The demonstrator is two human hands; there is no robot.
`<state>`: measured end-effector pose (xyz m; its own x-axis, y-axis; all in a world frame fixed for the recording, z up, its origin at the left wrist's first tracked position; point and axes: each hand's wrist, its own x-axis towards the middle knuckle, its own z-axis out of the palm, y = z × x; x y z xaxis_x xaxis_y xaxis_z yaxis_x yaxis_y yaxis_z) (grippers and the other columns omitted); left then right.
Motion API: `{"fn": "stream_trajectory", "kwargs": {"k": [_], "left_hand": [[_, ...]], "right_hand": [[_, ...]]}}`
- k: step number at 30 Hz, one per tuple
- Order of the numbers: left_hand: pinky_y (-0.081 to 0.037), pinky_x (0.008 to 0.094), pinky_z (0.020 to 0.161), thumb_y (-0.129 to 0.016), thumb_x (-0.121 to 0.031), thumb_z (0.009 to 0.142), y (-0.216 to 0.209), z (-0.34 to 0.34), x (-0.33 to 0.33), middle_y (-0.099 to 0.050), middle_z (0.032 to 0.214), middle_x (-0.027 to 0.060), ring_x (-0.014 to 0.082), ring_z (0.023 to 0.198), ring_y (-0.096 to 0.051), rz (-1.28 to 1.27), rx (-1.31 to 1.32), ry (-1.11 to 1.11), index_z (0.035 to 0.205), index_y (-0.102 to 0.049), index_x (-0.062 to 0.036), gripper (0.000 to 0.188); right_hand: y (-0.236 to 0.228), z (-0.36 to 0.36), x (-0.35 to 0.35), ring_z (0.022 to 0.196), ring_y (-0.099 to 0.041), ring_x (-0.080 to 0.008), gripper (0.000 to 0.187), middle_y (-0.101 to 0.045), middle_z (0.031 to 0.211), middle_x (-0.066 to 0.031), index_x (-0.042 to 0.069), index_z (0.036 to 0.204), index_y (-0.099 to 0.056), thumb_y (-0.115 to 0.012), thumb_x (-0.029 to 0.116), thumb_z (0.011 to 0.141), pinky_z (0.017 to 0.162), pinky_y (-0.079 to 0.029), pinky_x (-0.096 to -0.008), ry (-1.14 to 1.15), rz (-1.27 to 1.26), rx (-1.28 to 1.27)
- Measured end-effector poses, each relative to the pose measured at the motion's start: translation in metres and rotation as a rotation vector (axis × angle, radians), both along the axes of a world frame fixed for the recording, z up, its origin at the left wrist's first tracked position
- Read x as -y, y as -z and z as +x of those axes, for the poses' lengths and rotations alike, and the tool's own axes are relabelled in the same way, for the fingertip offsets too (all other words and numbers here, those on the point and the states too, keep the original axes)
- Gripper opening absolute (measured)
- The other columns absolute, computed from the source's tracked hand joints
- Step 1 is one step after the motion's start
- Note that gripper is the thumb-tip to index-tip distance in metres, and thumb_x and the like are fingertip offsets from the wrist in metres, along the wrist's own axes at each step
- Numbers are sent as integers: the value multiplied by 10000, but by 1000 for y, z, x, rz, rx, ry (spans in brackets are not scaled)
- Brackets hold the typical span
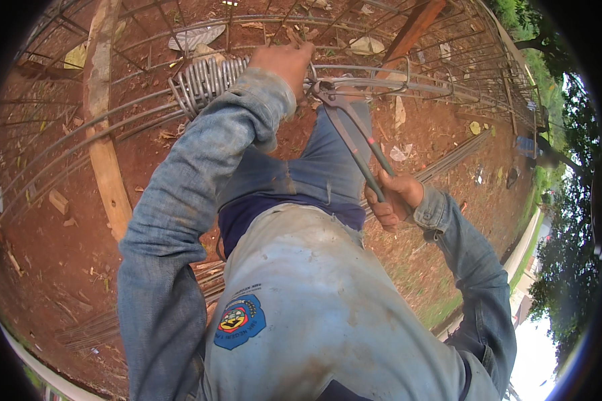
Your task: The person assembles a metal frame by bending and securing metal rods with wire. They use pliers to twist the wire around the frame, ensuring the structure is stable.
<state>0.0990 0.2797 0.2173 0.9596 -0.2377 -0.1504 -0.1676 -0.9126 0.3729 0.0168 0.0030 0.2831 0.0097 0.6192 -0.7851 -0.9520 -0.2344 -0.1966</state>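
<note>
My right hand (396, 198) is closed around the dark handles of long-handled pincers (348, 120). Their jaws meet the steel bars just right of my left hand (282, 65). That hand is bent over the long steel bars (361, 81), fingers curled around them on the far side; the fingertips are mostly hidden. Against its left side sits a tight row of bent steel stirrups (207, 83) strung on the bars. Whether a tie wire lies in the jaws is too small to tell.
A wooden post (107, 167) props the bars at left, and a reddish timber (411, 30) slants at the far side. Rebar cages (160, 27) stretch beyond. Loose rods (455, 155) lie on the red soil at right, among leaves and a wood block (58, 201).
</note>
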Motion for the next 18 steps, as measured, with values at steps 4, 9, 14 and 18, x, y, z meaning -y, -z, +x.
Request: {"fn": "stream_trajectory", "kwargs": {"k": [4,9,14,18], "left_hand": [[-450,398,892,-821,-238,623,-9,-1,6,-611,1085,117,282,1011,-608,16,68,-2,1200,-450,-93,701],[-286,482,1060,-831,-140,561,7,-28,11,-296,1446,175,380,1283,-333,-126,300,-40,1394,-290,-104,994],[-321,505,1040,-690,-234,754,27,-98,64,-468,1262,159,333,1202,-434,-453,971,397,1209,-468,-63,534],[-450,462,860,-632,-170,772,9,-76,97,-608,963,122,297,929,-583,-486,812,609,996,-582,-58,255]], "right_hand": [[21,-11,9,553,-492,-179,549,-459,657,-33,35,948,-527,-365,559,930,489,-435,-342,1,103,41],[10,-20,4,527,-589,-202,524,-559,644,-86,8,940,-555,-428,516,929,450,-508,-359,46,44,219],[19,-22,6,554,-643,-235,521,-608,660,-146,-23,892,-569,-540,497,879,439,-531,-370,94,60,344],[6,-28,2,514,-630,-228,464,-599,644,-156,-35,960,-518,-611,409,862,404,-514,-320,52,-166,408]]}}
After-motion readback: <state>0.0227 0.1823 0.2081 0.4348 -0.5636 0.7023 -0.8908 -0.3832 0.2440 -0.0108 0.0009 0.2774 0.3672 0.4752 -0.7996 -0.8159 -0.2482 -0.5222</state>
